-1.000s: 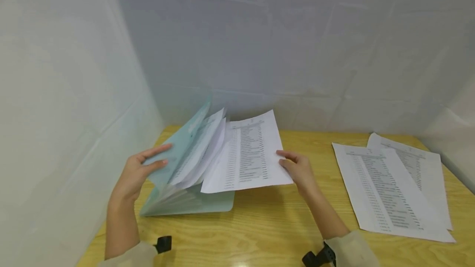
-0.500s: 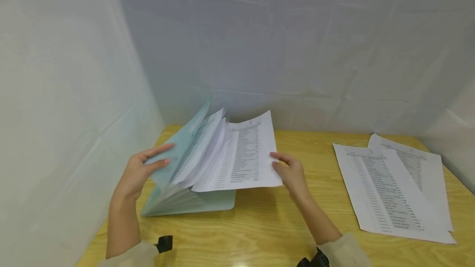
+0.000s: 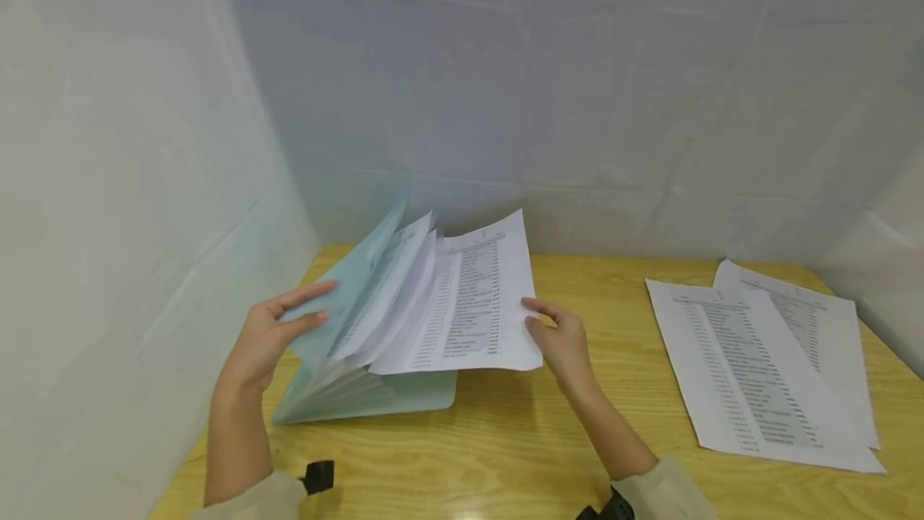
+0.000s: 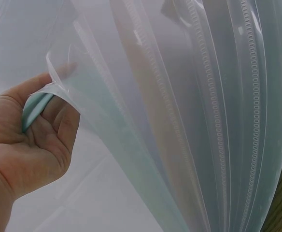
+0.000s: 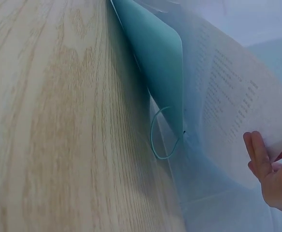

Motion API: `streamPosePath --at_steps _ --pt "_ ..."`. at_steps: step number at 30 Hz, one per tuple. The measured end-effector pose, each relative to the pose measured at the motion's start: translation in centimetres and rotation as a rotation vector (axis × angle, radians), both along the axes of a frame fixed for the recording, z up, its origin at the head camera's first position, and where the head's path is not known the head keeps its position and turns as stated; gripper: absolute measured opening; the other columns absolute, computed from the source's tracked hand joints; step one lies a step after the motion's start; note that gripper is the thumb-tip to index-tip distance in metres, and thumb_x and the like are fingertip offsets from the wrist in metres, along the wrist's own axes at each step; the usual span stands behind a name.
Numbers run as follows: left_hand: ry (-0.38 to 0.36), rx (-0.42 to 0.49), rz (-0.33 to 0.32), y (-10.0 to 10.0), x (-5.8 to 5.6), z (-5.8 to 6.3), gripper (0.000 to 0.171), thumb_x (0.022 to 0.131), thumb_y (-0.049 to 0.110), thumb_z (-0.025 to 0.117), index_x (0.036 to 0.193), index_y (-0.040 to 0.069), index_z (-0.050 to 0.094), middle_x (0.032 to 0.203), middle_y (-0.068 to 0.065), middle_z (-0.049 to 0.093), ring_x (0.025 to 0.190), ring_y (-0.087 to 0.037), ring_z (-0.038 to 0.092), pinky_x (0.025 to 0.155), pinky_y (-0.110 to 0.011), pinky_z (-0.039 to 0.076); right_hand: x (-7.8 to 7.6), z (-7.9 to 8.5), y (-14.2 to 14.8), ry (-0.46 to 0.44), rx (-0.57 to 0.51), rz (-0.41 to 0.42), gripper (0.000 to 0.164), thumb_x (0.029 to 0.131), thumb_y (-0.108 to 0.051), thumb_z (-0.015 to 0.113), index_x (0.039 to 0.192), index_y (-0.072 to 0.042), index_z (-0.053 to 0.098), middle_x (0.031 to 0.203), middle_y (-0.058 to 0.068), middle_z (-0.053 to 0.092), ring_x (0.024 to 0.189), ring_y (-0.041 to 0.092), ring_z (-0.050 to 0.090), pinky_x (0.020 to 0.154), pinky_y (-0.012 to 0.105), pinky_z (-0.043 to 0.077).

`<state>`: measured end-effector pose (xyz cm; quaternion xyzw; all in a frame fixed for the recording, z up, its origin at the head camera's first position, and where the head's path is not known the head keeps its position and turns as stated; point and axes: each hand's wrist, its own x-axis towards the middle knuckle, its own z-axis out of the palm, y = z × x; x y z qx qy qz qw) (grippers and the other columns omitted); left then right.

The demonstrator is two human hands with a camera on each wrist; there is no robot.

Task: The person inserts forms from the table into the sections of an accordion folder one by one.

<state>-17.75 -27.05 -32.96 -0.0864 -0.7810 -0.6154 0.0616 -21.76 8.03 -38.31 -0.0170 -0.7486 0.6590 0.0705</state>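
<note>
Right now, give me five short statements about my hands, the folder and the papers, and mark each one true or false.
1. The left hand holds the lifted cover of the folder. True.
2. The folder is closed flat. False: it is open, with papers between its covers.
3. The right hand pinches the edge of a printed sheet. True.
4. Two loose sheets lie on the table, right of the folder. True.
5. Those two sheets lie apart. False: one overlaps the other.
</note>
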Motion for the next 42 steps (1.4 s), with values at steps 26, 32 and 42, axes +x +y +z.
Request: streamPosePath --at_steps 26,32,42 --pt "0.002 0.006 0.003 0.2 0.0 -0.2 0.046 0.087 0.019 0.066 0.128 0.001 0.054 0.141 -0.02 0.034 0.133 -0.032 0.019 0.104 -0.053 0.013 0.4 -0.1 -0.7 0.083 0.089 -0.035 0.03 0.085 -0.001 0.057 0.115 -0.001 0.064 0.119 0.022 0.055 0.081 0.026 0.065 0.057 0.029 0.051" --pt "0.007 0.011 0.009 0.1 -0.1 -0.2 0.046 0.086 0.018 0.067 0.127 0.001 0.054 0.14 -0.017 0.037 0.133 -0.031 0.02 0.104 -0.052 0.015 0.6 0.0 -1.4 0.134 0.099 -0.033 0.029 0.083 0.0 0.059 0.112 -0.001 0.065 0.118 0.02 0.057 0.07 0.021 0.064 0.049 0.026 0.046" --pt "0.002 0.013 0.012 0.2 -0.3 -0.3 0.045 0.086 0.018 0.067 0.127 0.002 0.055 0.14 -0.017 0.037 0.133 -0.031 0.02 0.104 -0.052 0.014 1.1 -0.1 -2.4 0.114 0.068 0.022 0.031 0.084 0.0 0.058 0.115 -0.002 0.064 0.109 0.022 0.061 0.06 0.016 0.061 0.039 0.021 0.036"
